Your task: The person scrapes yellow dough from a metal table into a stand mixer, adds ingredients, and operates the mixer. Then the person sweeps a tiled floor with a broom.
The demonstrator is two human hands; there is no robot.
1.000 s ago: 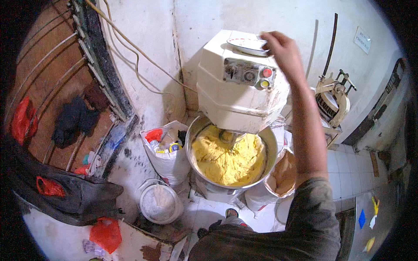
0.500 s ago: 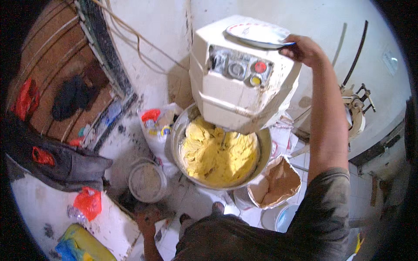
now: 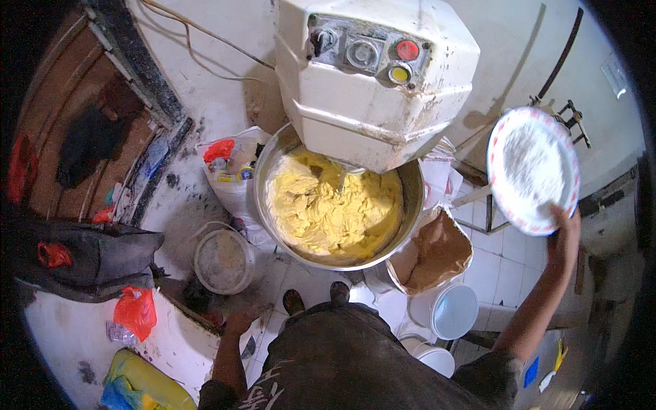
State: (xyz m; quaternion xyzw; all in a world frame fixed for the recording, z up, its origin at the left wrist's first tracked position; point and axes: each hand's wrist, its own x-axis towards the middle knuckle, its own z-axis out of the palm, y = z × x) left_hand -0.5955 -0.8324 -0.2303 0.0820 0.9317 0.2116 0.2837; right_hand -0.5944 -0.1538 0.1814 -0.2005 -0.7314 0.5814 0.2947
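My right hand [image 3: 562, 229] is closed on the near rim of a round white plate [image 3: 502, 198] with a red-patterned edge. White powder [image 3: 533, 160] lies on the plate, which is out to the right of the mixer, away from the bowl. My left hand [image 3: 239, 321] hangs low beside the edge of a white worktop, thumb apart, with nothing seen in it. Ahead of me stands a cream dough mixer [image 3: 369, 102] with a knob, a dial and red and yellow buttons. Yellow dough [image 3: 328, 212] fills its steel bowl [image 3: 314, 262], around a metal mixing tool.
An open paper sack [image 3: 437, 253] and a pale bucket [image 3: 454, 312] stand right of the bowl. Left of it are a white sack [image 3: 229, 188] and a dusty lidded bucket [image 3: 224, 262]. The worktop [image 3: 181, 328] at left carries a red plastic bag [image 3: 135, 313].
My right hand has taken the plate off the mixer's top and brought it to the right and nearer. The view has tipped downward. The dough's surface has shifted.
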